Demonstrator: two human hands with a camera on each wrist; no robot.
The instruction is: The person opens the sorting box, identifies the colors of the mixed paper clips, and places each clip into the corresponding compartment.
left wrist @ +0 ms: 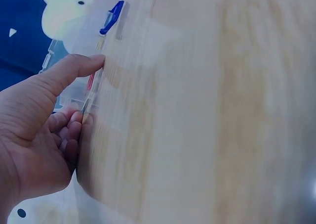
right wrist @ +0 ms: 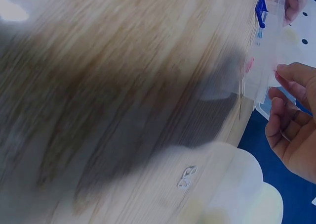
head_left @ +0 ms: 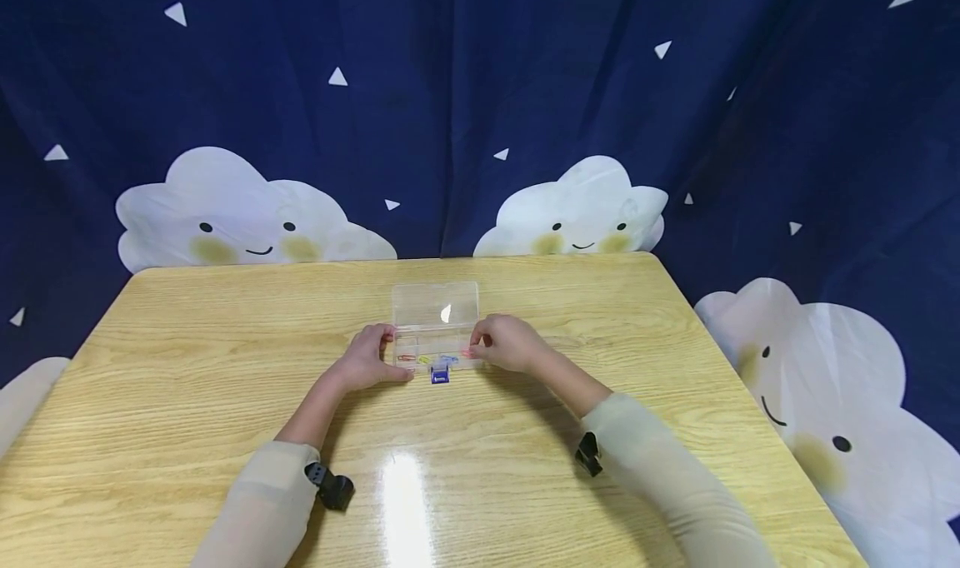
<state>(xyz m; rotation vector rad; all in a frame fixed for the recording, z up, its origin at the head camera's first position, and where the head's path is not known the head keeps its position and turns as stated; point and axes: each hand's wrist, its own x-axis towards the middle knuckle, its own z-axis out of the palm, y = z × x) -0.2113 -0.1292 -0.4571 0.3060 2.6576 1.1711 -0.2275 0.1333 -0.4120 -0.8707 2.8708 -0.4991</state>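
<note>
An open clear plastic box (head_left: 450,363) with compartments lies on the wooden table, its clear lid (head_left: 431,303) folded to the back. Along the front of its compartments are small clips: red (head_left: 407,358), yellow (head_left: 424,360), blue (head_left: 448,359) and pink (right wrist: 250,64). A blue latch (head_left: 440,375) hangs at the front edge. My left hand (head_left: 365,358) grips the box's left end, thumb at the front corner and fingers behind. Over the right compartment, my right hand (head_left: 508,343) has thumb and forefinger together on a pink clip (head_left: 467,354), mostly covered by the fingertips.
The wooden table (head_left: 225,368) extends around the box on all sides. Behind it hangs a dark blue curtain (head_left: 450,93) with white clouds and triangles. A small pale outlined shape (right wrist: 187,177) shows on the tabletop to the right of the box.
</note>
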